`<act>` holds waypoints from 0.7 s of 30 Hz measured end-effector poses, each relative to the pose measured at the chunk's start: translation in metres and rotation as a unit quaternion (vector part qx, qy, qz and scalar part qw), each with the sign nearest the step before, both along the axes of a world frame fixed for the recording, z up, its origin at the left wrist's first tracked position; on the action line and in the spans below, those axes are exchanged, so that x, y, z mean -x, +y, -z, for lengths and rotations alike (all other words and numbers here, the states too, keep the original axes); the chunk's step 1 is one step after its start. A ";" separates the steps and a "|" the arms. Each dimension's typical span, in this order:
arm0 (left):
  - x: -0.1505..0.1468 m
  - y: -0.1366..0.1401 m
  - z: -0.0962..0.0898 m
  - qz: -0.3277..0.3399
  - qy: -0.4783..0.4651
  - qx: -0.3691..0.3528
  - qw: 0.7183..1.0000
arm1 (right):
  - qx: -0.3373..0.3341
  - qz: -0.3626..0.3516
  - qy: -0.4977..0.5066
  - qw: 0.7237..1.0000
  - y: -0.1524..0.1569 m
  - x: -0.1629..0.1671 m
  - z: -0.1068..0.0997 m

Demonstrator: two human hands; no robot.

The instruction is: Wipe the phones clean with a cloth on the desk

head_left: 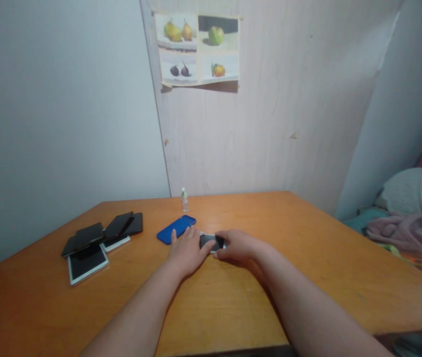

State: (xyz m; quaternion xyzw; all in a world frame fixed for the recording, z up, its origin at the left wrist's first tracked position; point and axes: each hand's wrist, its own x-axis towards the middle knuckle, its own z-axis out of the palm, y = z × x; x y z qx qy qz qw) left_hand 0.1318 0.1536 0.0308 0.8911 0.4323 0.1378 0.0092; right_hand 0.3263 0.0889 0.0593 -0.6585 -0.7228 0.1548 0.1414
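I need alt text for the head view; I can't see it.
A person's left hand and right hand touch a small dark-screened device at an orange table. A flat blue item lies by the left hand, tablet-like devices overlap further left, and a bottle stands behind.

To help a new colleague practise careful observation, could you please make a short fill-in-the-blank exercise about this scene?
1. The poster on the wall shows ____ separate fruit pictures.
2. The flat object just beyond the left hand is coloured ____.
3. The group of dark-faced flat devices lies on the person's ____ side of the table.
4. The number of hands touching the small device is ____.

Missing words: four; blue; left; two.
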 end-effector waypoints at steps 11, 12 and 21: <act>-0.006 -0.015 -0.002 0.113 -0.005 0.022 0.993 | -0.018 -0.016 -0.020 1.000 0.003 0.001 0.005; -0.007 -0.015 -0.003 0.118 -0.006 0.025 0.993 | -0.018 -0.020 -0.017 0.999 0.003 0.001 0.005; -0.005 -0.005 -0.001 0.037 -0.010 0.022 0.999 | -0.008 -0.006 -0.004 1.000 0.001 0.000 0.004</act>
